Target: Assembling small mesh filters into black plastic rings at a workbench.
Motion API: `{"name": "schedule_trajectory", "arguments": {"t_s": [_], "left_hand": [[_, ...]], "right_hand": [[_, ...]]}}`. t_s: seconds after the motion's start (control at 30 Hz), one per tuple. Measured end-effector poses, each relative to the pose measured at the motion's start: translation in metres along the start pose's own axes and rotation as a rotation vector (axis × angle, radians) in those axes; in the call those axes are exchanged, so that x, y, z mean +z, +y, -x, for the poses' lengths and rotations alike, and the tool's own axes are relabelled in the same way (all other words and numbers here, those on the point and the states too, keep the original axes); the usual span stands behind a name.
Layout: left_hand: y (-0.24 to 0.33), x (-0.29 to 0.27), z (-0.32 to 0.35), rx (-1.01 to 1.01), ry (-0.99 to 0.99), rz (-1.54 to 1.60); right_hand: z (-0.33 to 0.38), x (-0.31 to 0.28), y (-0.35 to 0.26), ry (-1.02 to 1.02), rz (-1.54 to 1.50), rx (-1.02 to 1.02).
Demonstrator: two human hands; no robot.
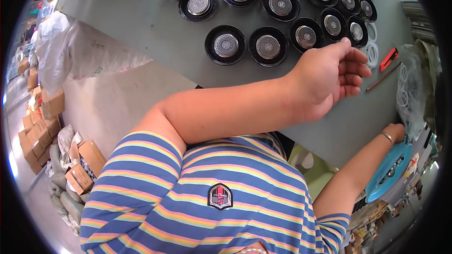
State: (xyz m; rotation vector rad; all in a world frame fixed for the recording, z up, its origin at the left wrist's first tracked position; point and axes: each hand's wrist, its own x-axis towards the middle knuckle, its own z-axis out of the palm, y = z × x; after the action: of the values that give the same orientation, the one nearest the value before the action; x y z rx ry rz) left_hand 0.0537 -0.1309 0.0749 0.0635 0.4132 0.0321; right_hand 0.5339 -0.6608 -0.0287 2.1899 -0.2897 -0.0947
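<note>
My left hand (329, 77) reaches across the table to the right, palm partly turned up, fingers loosely curled with nothing in them. Just beyond its thumb stand black round cups (306, 36) with silver perforated discs in their middles. White rings (372, 54) lie beside the fingers, and a red utility knife (389, 58) and a thin brown rod (383, 76) are farther right. At the table's right side my right hand (398, 132) is closed beside a clear plastic bag (411, 99) holding white rings. What those fingers grip is hidden. A blue basin (388, 171) with shiny metal pieces sits below that hand.
Several more black cups (281, 4) spread over the far part of the grey table (155, 33). A white sack (94, 49) stands off the table's left edge. Cardboard boxes (42, 136) and bundles are stacked on the floor at left. A green seat (313, 164) shows below the table edge.
</note>
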Motion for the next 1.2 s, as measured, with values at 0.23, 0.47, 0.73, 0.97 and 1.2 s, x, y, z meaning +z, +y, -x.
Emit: {"name": "schedule_trajectory", "arguments": {"t_s": [0.23,0.47,0.73,0.97,1.2], "left_hand": [[-0.001,-0.003,-0.001,0.031,0.047,-0.084],[0.0,-0.01,0.001,-0.029,-0.004,0.025],[-0.014,-0.028,0.002,-0.023,-0.106,-0.058],[-0.063,-0.034,0.014,-0.142,-0.178,-0.652],[-0.116,-0.023,-0.032,0.798,-0.283,-1.846]], "right_hand": [[-0.003,-0.047,-0.023,0.083,-0.459,0.007],[-0.021,-0.042,0.001,-0.121,-0.998,0.031],[0.077,-0.088,-0.028,-0.217,-1.705,0.176],[0.208,-0.122,-0.051,-0.05,-2.249,0.24],[0.357,-0.129,-0.053,0.189,-2.343,-0.056]]}}
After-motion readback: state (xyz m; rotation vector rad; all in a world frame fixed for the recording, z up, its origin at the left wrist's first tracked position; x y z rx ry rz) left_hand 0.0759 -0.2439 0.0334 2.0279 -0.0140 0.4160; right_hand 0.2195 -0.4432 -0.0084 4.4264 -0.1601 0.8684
